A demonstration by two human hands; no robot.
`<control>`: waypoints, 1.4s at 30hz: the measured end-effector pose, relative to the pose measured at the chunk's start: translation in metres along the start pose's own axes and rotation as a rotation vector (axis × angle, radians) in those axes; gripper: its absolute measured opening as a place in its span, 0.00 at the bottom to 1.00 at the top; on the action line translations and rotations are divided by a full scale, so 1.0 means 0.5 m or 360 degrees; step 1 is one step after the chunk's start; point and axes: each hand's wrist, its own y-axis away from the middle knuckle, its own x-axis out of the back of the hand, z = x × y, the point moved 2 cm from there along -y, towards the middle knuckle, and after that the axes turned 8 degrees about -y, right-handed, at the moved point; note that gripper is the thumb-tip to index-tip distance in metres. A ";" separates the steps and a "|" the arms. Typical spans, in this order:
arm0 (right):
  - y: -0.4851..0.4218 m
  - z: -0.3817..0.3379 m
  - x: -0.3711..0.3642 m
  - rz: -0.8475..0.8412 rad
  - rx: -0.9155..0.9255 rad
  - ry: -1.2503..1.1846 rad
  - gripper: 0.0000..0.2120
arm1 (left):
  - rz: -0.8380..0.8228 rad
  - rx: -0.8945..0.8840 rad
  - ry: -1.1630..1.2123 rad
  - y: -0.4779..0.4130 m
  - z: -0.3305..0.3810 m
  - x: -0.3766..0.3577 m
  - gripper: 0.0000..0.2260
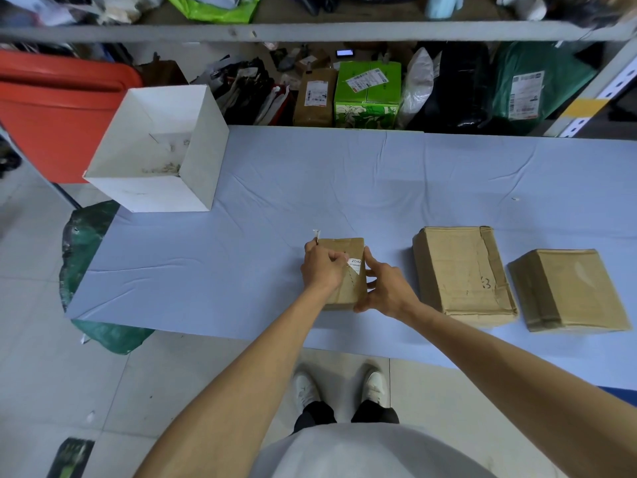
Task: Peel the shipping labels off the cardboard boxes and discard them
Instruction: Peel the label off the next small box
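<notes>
Head view: left hand (322, 267) partly hides label (355, 266) on box (343, 246).

Bare forearms (262, 357), pale grey shirt (362, 453), black trousers (315, 414), white shoes (305, 389)

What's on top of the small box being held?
A torn white label, which the left hand pinches. That hand hides the small box's left top; the right hand holds its side.

On the counter (275, 188), sheeted in wrinkled pale blue: an open white box (155, 150) at the far left corner. Near the front edge, left to right and apart, three cardboard boxes: small box (341, 248), big box (458, 270), end box (568, 288). Farther back on the right, a tiny white scrap (515, 199).
</notes>
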 end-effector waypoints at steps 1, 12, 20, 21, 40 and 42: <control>0.001 0.000 0.000 -0.0002 0.0002 0.0013 0.55 | -0.0001 0.0000 -0.0004 0.000 0.000 0.000 0.09; 0.004 -0.003 0.000 0.0019 0.0028 0.0109 0.57 | -0.0015 -0.0005 -0.0042 0.000 0.001 0.001 0.10; 0.002 -0.005 0.001 0.0010 0.0033 0.0100 0.57 | -0.0039 -0.0009 -0.0038 -0.002 0.001 0.001 0.11; 0.002 -0.005 0.001 0.0009 0.0032 0.0099 0.57 | -0.0042 -0.0011 -0.0043 -0.002 0.001 0.001 0.11; -0.002 -0.002 0.002 -0.0017 -0.0011 0.0084 0.58 | -0.0033 -0.0002 0.0039 -0.013 -0.010 -0.002 0.11; -0.003 -0.002 0.001 -0.0016 -0.0018 0.0094 0.58 | -0.0034 0.0001 0.0056 -0.014 -0.011 -0.002 0.11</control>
